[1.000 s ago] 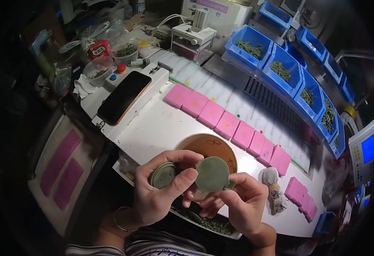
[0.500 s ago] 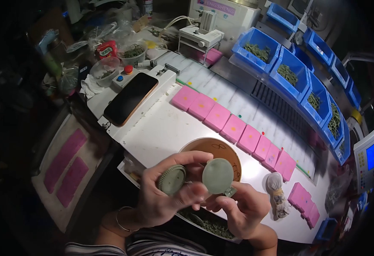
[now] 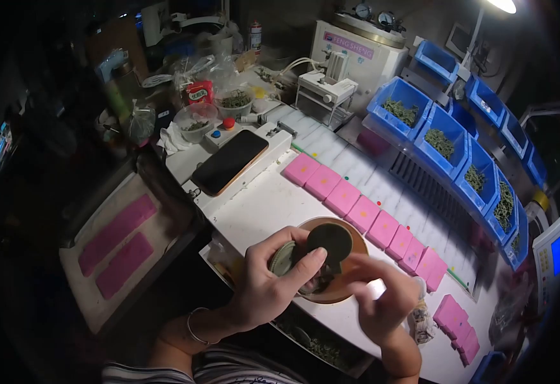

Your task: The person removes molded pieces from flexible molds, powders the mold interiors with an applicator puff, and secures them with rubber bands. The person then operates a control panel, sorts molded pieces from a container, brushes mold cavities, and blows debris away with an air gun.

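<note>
My left hand holds two green round pieces above a round tan container. One is a ridged disc in the palm side; the other is a smooth flat disc, pinched near the thumb tip. Just right of the discs is my right hand, blurred by motion, its fingers partly curled and apart from the smooth disc. Whether it holds anything cannot be made out. A row of pink blocks runs behind the container.
A black phone lies at the left on a white ledge. Blue bins with green pieces stand at the back right. A white brush-like bundle and more pink blocks are on the right. Pink strips lie far left.
My right hand has come away from the smooth disc, which now stays with my left hand. The whole view has shifted, so the bench appears lower and further right.
</note>
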`<state>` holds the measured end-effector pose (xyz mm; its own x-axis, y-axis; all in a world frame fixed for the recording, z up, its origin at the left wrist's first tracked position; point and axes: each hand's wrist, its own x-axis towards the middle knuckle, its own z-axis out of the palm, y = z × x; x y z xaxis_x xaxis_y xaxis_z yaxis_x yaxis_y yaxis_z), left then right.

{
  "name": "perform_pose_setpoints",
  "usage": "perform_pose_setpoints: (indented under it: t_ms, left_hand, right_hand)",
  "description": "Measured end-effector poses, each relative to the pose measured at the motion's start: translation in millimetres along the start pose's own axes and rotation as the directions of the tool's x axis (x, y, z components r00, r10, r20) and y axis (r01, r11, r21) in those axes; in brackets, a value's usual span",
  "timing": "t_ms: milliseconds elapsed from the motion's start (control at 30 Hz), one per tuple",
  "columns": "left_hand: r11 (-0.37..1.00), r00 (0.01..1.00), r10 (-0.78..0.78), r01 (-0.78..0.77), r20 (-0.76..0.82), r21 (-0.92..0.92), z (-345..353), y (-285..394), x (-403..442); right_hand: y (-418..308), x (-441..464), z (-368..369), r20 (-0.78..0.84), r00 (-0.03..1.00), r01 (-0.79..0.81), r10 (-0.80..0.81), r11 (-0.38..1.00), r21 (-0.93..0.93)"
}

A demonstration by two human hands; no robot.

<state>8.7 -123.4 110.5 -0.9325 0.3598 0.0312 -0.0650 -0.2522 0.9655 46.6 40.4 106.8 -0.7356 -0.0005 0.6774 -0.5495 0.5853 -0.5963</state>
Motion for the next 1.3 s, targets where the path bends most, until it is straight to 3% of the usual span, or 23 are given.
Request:
perform_pose_setpoints:
  t_ms: [33,100,167,233,267,433,500,567,700,767,833,900,933,1000,1033,1133,1167,1233,1267,1300]
  left_hand:
    - [1.0,1.0,0.007,-0.007,0.01,-0.001,4,0,5]
    - [0.995,0.997,0.045,-0.05,0.064,0.084,12,-4,14]
    - [0.992,0.995,0.06,-0.068,0.075,0.107,13,-16,23]
    - [0.917,0.947,0.306,-0.321,0.1,0.239,13,-21,28]
    - [0.912,0.944,0.315,-0.329,0.097,0.246,14,-22,28]
    - [0.904,0.955,0.279,-0.296,0.098,0.309,19,-21,23]
    - [0.896,0.952,0.292,-0.304,0.088,0.325,21,-19,21]
    - [0.972,0.977,0.193,-0.203,0.092,0.121,22,-22,22]
    - [0.953,0.983,0.144,-0.17,0.118,0.252,24,-27,22]
    - [0.74,0.883,0.44,-0.46,0.164,0.491,23,-30,25]
    - [0.932,0.945,0.328,-0.324,0.0,0.164,27,-24,20]
    - [0.974,0.975,0.208,-0.199,-0.075,0.11,5,-1,10]
    - [0.967,0.954,0.251,-0.239,-0.167,0.088,-16,6,6]
    - [0.943,0.861,0.332,-0.31,-0.387,0.119,-64,21,-9]
    - [0.935,0.771,0.35,-0.322,-0.532,0.149,-93,27,-20]
    - [0.894,0.514,0.382,-0.417,-0.768,0.165,-212,33,-79]
    - [0.88,0.361,0.346,-0.445,-0.866,0.166,-246,36,-105]
    - [0.804,0.127,0.241,-0.581,-0.962,0.124,-312,38,-167]
    - [0.732,-0.004,0.22,-0.66,-0.976,0.167,-355,31,-200]
    - [0.722,-0.156,0.134,-0.662,-0.979,0.204,-381,33,-232]
  right_hand:
    - [8,1,-5,-0.063,0.998,0.009,-0.009,1.0,-0.013]
    - [18,4,-15,-0.149,0.981,-0.117,0.121,0.992,0.04]
    - [14,13,-23,-0.142,0.974,-0.166,0.179,0.981,0.1]
    - [17,17,-27,-0.167,0.964,-0.179,0.205,0.971,0.157]
    - [16,19,-29,-0.174,0.963,-0.178,0.205,0.972,0.155]
    - [22,15,-29,-0.173,0.948,-0.224,0.268,0.945,0.238]
    - [24,14,-27,-0.062,0.959,-0.252,0.275,0.934,0.254]
    - [20,14,-27,0.069,0.943,-0.333,0.327,0.907,0.256]
    - [29,9,-28,0.127,0.946,-0.319,0.297,0.92,0.228]
    - [28,9,-31,0.116,0.954,-0.297,0.277,0.929,0.222]
    - [17,13,-30,0.108,0.923,-0.382,0.37,0.842,0.38]
    - [20,11,-27,0.134,0.921,-0.388,0.366,0.837,0.385]
    - [22,9,-24,0.133,0.935,-0.353,0.328,0.873,0.337]
    - [29,5,-19,0.142,0.934,-0.356,0.328,0.886,0.296]
    - [34,2,-12,0.075,0.96,-0.281,0.271,0.915,0.29]
    - [45,2,-12,0.034,0.975,-0.221,0.219,0.948,0.228]
    - [51,4,-14,0.012,0.989,-0.144,0.144,0.975,0.168]
    - [64,2,-17,-0.056,0.988,-0.133,0.145,0.975,0.178]
    - [31,4,-27,-0.008,0.971,-0.231,0.239,0.948,0.221]
    - [22,6,-22,-0.1,0.988,-0.099,0.118,0.98,0.171]
